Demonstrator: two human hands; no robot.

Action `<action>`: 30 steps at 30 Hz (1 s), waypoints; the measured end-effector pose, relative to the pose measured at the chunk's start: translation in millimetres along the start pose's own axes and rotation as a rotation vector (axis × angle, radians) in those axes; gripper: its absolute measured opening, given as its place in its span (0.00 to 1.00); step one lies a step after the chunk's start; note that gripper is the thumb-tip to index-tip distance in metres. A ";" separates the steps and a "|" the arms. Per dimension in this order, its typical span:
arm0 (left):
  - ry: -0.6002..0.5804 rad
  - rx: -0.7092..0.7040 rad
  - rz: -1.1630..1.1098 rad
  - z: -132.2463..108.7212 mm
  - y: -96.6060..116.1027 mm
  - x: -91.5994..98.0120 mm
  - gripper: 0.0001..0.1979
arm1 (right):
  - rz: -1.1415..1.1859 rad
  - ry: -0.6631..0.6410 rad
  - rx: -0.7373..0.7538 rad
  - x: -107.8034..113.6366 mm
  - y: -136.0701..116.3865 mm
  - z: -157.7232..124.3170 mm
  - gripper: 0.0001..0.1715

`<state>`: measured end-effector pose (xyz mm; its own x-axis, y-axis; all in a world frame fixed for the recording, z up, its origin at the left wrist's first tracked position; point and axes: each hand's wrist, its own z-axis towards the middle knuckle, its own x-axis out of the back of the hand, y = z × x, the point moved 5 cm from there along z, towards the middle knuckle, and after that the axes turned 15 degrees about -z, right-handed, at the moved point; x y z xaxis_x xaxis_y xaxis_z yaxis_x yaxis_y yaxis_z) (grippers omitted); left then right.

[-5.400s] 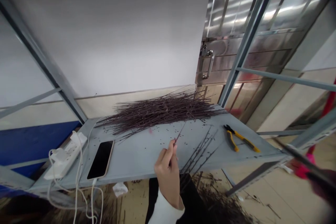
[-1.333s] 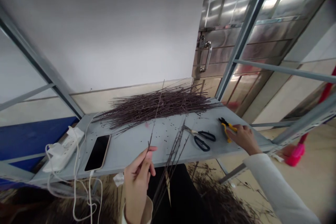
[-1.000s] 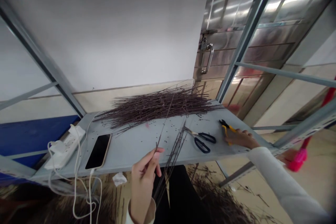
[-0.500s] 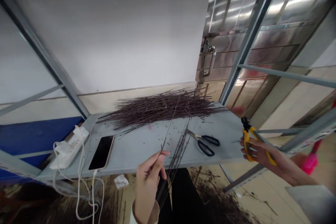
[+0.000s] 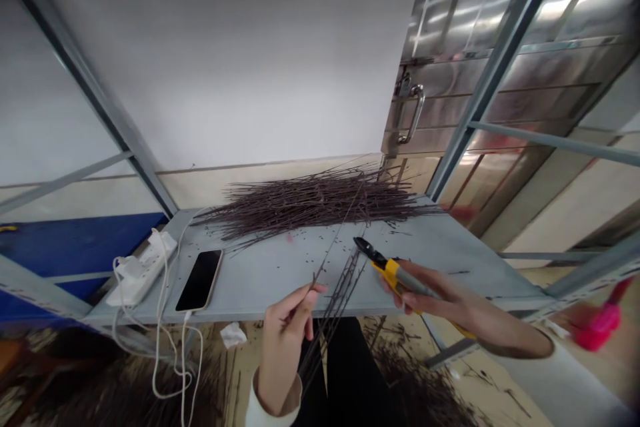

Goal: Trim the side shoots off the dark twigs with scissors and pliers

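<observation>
My left hand is shut on a thin dark twig, pinched between thumb and fingers near its lower end. My right hand grips yellow-handled pliers with black jaws, which point left toward that twig and do not touch it. A loose bundle of long twigs lies across the shelf edge between my hands. Behind them lies a wide pile of dark twigs on the grey metal shelf.
A black phone and a white power strip with cables lie at the shelf's left. Cut twigs cover the floor below, near a white tissue. Metal rack uprights and a steel door stand behind.
My right hand has lifted the pliers off the shelf and brought them left toward the twig in my left hand. The scissors no longer show on the shelf. The view has shifted slightly.
</observation>
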<state>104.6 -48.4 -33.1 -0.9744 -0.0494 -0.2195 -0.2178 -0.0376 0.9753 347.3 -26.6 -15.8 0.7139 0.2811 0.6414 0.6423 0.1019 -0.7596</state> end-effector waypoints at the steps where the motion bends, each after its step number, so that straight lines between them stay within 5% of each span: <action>1: 0.001 -0.004 -0.003 -0.8 1.4 0.7 0.23 | 0.003 -0.031 0.008 -3.9 -1.5 3.2 0.36; 12: -0.048 0.024 0.007 -3.2 -3.9 -2.1 0.24 | -0.125 -0.110 0.137 -15.4 -19.3 10.1 0.37; 22: -0.129 0.043 0.085 -4.5 -4.2 -3.9 0.20 | -0.276 -0.075 0.277 -16.0 -30.4 16.6 0.27; 30: -0.114 0.076 0.121 -7.6 -4.6 -1.1 0.20 | -0.432 0.193 0.448 -20.0 -25.8 21.4 0.20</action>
<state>107.2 -55.8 -37.5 -0.9929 0.0646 -0.0999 -0.0977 0.0375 0.9945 310.5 -14.4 -11.4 0.4812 -0.0471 0.8754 0.7343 0.5670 -0.3731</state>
